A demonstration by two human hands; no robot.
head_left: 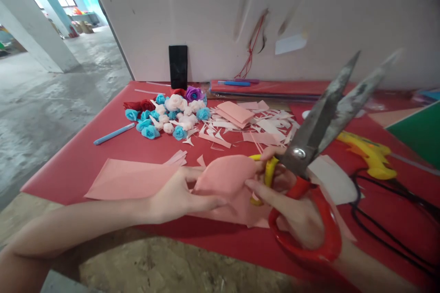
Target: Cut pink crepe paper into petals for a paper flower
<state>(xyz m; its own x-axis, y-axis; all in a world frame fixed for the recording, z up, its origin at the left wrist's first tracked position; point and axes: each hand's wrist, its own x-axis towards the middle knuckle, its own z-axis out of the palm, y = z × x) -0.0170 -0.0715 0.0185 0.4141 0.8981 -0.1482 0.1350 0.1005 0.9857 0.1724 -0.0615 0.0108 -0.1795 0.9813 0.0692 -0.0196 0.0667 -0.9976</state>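
Observation:
My left hand [182, 197] pinches the lower left part of a rounded pink paper piece [227, 175], thumb in front. At the piece's right edge, my right hand [292, 206] touches it with its fingertips. Large scissors [299, 153] with red and yellow handles hang on my right hand, their blades apart and pointing up to the right. More pink paper [127, 177] lies flat on the red table under and left of my hands. A folded pink piece [235, 113] rests on white and pink scraps [271, 126] behind them.
Blue, white, red and purple paper flowers [172, 112] are heaped at the back left, near a blue pen [114, 133]. A black phone [178, 66] leans on the white board [206, 18]. At the right are a yellow glue gun [373, 153], a black cord [378, 227] and green sheet [419, 130].

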